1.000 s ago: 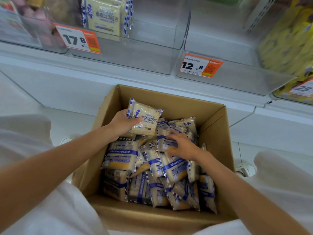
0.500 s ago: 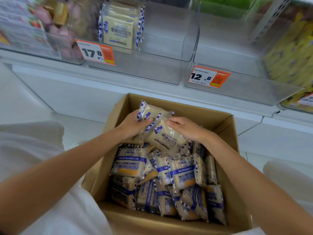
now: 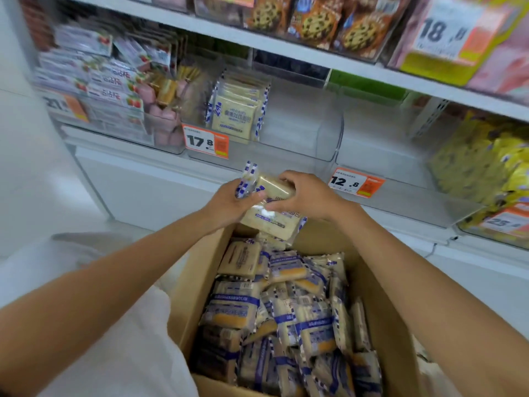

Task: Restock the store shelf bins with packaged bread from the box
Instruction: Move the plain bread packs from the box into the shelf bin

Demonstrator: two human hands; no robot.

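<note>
Two packs (image 3: 272, 222) are gripped together by the left hand (image 3: 229, 203) and the right hand (image 3: 307, 196), just over the far edge of the box (image 3: 380, 296). The bin (image 3: 300, 130) lies ahead and above, about equally near both hands. The packs seem to lie crosswise.

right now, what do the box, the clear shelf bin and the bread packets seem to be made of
The box: brown cardboard, matte and dull. The shelf bin: rigid clear plastic, perhaps acrylic, glossy; stock shows through its walls. The bread packets: thin glossy plastic film, crinkled and glinting, printed blue and white, bread visible inside.
</note>
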